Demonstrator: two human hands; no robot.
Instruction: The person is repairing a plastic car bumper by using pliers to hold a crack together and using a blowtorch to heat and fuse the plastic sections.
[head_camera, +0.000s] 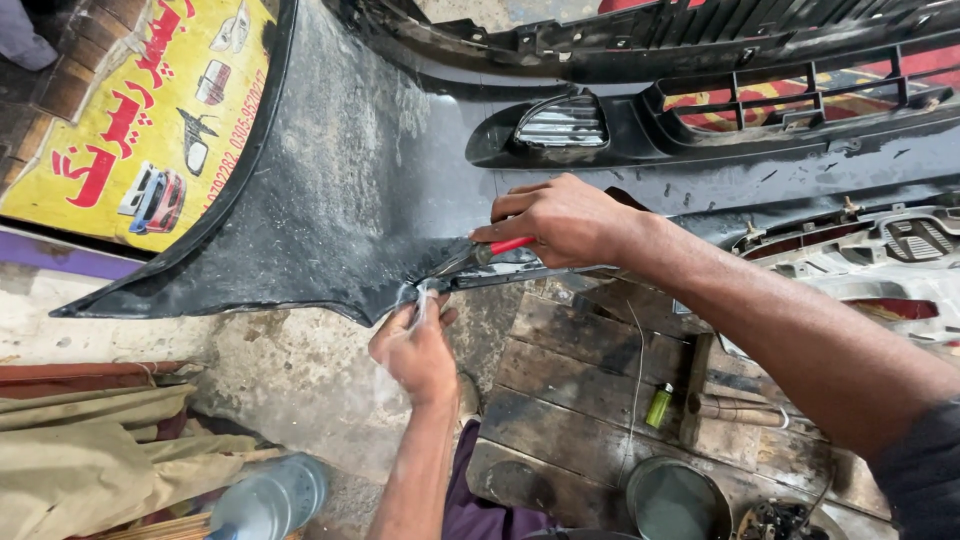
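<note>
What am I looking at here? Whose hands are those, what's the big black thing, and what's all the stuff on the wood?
The camera sits on a person's head and looks down, so both hands are that person's own. The big black shape is a car bumper lying on a workshop floor. The right hand grips a tool with red handles, probably pliers, its tip at the bumper's lower edge. The left hand pinches that edge from below, with something thin and pale between the fingers; I cannot tell what. On the wooden board lie a small green lighter, a wooden-handled tool and a round tin.
</note>
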